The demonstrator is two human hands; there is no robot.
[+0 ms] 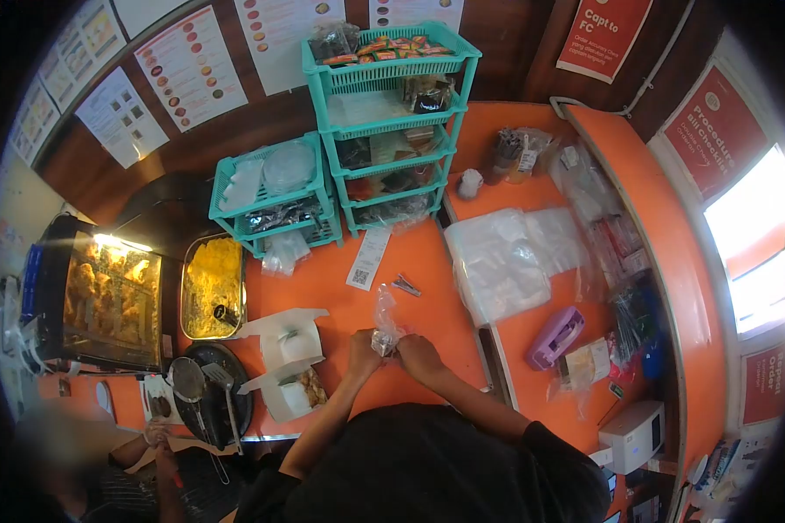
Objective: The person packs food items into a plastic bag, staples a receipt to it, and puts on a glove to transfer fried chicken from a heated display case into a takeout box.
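My left hand (364, 353) and my right hand (420, 357) meet over the orange counter, both closed on a small clear plastic bag (385, 305). The bag's loose end points away from me, and its contents between my fingers are too small to make out. Just beyond the bag lies a small stapler-like metal tool (406, 285). Further back is a printed receipt (368, 259). To the left of my left hand stands an open white food box (288, 340) with fried food (312, 388) inside.
Teal stacked racks (391, 131) stand at the back. On the left are a yellow-filled metal tray (211, 288), a lit fried-food case (112, 301) and a strainer (187, 379). Plastic bags (506, 261) and a purple device (556, 337) lie right. Another person's hand (159, 436) shows lower left.
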